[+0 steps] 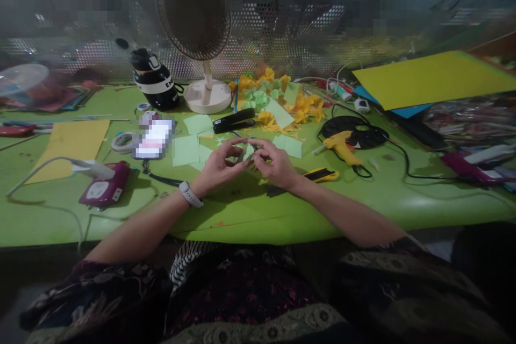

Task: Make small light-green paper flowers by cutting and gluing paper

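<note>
Over the middle of the green table, my left hand (223,164) and my right hand (276,164) meet at the fingertips. Between them is a small piece of pale green paper (249,151), pinched from both sides; its exact shape is partly hidden by the fingers. Pale green paper squares (186,150) lie just left of my left hand, and another green square (288,146) is beyond my right hand. A yellow-handled cutter (322,174) rests beside my right wrist. Behind the hands lies a black stapler (234,120).
Folded orange and green paper pieces (278,99) are heaped at the back. A fan (207,94), a black bottle (157,83) and a phone (154,138) stand or lie leftward. To the right are a yellow glue gun (342,148), a black reel (373,133) and yellow sheets (435,79).
</note>
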{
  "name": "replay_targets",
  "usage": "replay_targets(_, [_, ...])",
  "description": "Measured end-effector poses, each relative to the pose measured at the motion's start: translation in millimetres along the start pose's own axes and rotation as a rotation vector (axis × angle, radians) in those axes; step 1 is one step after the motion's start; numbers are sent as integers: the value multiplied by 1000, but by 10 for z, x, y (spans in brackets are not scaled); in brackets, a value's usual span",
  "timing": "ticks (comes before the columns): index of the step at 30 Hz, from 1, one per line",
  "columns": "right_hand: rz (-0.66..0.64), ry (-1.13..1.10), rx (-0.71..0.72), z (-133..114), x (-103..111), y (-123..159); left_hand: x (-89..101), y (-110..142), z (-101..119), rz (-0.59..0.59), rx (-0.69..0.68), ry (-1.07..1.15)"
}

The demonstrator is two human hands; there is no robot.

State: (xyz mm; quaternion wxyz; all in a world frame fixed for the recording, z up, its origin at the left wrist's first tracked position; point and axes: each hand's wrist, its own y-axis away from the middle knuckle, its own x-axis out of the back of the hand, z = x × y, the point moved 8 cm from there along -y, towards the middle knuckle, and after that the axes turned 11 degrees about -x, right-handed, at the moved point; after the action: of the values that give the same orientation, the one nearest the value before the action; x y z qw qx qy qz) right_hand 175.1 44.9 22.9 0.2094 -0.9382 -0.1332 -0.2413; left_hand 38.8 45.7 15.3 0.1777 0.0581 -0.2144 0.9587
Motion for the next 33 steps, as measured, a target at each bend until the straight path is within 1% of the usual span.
replay_targets(8, [-14,-43,-28,4,-17,1,60,3,-119,62,-1,-48])
replay_targets(12, [-67,-149,-92,58,-62,-11,73,-25,-109,93,-50,36])
replay_targets(15, [-90,-228,-138,93,-75,-22,73,-50,-86,83,-93,80])
replay_targets(18, [-91,-266,-144,94,-58,-31,83,-61,-101,73,-88,86])
replay_targets(23, [-115,-269,-120,72,-50,-40,83,-64,-132,56,-85,102])
replay_targets(28, [-93,-284,-129,70,-35,-41,86,-64,-153,60,-97,128])
replay_targets(33, [-97,-271,-133,73,-44,-38,89,-65,-158,53,-97,140])
